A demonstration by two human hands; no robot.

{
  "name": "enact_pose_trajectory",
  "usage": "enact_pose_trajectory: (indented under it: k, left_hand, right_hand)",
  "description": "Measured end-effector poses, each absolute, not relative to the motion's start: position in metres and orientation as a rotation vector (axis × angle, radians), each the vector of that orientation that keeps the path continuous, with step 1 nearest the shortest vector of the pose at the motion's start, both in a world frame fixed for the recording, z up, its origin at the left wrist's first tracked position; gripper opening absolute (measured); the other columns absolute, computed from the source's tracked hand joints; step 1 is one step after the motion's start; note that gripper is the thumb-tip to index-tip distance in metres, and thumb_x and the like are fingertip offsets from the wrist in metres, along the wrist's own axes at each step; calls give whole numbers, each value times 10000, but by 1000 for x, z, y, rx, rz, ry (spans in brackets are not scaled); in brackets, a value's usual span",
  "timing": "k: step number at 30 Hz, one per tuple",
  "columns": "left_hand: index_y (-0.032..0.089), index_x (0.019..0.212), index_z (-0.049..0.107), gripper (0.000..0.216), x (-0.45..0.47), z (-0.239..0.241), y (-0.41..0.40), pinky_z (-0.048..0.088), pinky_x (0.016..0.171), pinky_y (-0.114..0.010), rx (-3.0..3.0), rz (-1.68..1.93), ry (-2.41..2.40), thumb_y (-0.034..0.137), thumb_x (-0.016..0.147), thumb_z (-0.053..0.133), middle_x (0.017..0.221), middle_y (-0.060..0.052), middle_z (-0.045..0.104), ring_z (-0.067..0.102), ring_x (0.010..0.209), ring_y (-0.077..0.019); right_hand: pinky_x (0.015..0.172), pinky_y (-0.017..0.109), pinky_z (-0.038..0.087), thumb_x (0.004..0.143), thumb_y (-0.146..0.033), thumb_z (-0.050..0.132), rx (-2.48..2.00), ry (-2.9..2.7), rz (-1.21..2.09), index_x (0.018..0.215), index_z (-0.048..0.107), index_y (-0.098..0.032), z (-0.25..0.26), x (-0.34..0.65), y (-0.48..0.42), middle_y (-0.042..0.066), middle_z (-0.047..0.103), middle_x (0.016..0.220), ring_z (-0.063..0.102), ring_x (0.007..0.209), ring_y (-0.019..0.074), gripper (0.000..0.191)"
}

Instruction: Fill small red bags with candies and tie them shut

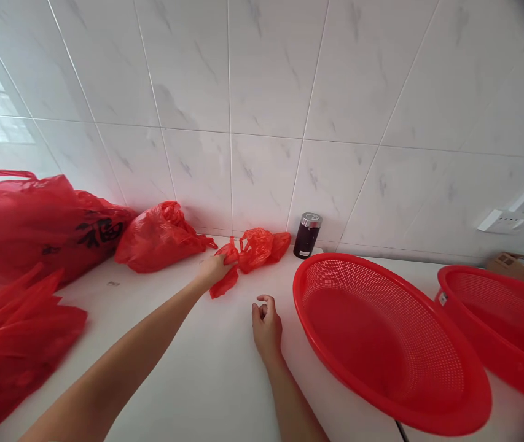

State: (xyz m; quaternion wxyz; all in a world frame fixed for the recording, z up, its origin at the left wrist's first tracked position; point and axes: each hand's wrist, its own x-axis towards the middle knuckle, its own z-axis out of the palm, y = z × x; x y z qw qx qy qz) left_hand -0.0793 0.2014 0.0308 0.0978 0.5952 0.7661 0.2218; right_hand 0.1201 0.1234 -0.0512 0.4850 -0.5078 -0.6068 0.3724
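My left hand [214, 269] reaches far across the white counter [206, 368] and is closed on the handle end of a small crumpled red plastic bag [257, 248] lying near the tiled wall. My right hand [266, 325] rests on the counter closer to me, its fingers loosely curled with nothing in them, just left of a large red colander [381, 344].
A big filled red bag [35, 224] and a smaller knotted red bag [155, 238] sit at the back left. More red plastic [8, 344] lies at the left edge. A dark jar with a metal lid [307, 235] stands by the wall. A second red basket [501, 319] and a cardboard box [522, 268] are at right.
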Motion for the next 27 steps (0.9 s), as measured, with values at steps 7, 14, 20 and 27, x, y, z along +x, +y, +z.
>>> enact_pose_trajectory:
  k: [7, 14, 20, 27]
  left_hand:
    - [125, 1110, 614, 562, -67, 50, 132, 530, 742, -350, 1707, 942, 1795, 595, 902, 386, 990, -107, 709, 674, 893, -257]
    - [261, 959, 739, 367, -58, 54, 67, 521, 779, -321, 1675, 698, 1434, 439, 639, 770, 987, -33, 740, 671, 919, -259]
    - [277, 1158, 678, 524, -79, 65, 62, 492, 848, -359, 1482, 804, 1555, 458, 673, 755, 1133, -74, 699, 619, 1056, -287]
    - [155, 941, 733, 352, -44, 52, 53, 523, 838, -415, 1106, 1034, 1393, 450, 749, 705, 947, -97, 750, 676, 915, -289]
  right_hand:
    - [560, 249, 413, 879, -480, 472, -1154, -1415, 1009, 1090, 514, -253, -37, 122, 118, -42, 576, 680, 562, 595, 158, 313]
    - [852, 342, 500, 823, -402, 602, -739, -1399, 1403, 1043, 622, -205, -27, 117, 105, 67, 695, 1020, 651, 958, 220, 297]
    - [863, 385, 510, 812, -397, 592, -787, -1283, 1400, 1116, 568, -189, -26, 116, 111, 100, 673, 1109, 633, 1028, 249, 369]
    - [568, 306, 500, 686, -329, 722, -779, -1356, 1378, 871, 531, -191, -14, 118, 96, 34, 659, 850, 610, 706, 192, 299]
